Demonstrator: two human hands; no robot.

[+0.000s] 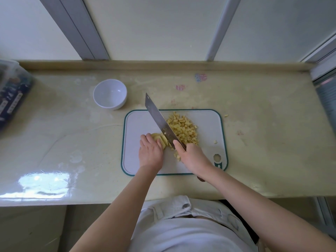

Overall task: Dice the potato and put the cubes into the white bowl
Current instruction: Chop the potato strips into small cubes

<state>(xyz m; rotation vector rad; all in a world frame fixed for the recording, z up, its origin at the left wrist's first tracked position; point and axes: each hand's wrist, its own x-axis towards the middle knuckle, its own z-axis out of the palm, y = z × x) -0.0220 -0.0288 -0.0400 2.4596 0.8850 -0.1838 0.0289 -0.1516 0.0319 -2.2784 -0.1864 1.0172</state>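
"Judging by the board, how far along is the dicing?" asks the first.

"Well past half, probably," answers the second. "A loose heap of small yellow potato cubes (183, 128) lies on the far right part of the white plastic cutting board with the green rim (138, 122). What remains uncut is a short pale yellow stack of potato slices (161, 140) near the board's middle."

"And the hands?"

"The left hand (151, 151) sits on that stack, fingers curled down over it to hold it in place. The right hand (192, 157) is wrapped round the handle of the broad steel cleaver (160, 120), one finger laid against the blade's side. The blade stands between the stack and the heap."

"So the bowl has something in it?"

"Nothing. The round white bowl (110, 93) stands on the cream countertop (263, 124) beyond the board's far left corner, apart from it, and its inside shows bare. The whole transfer is left to do, after the last cuts. One stray potato bit (226, 115) lies on the counter past the board's right edge."

"Any other container?"

"A clear plastic lidded box (12, 91) at the far left; its contents are too blurred to name."
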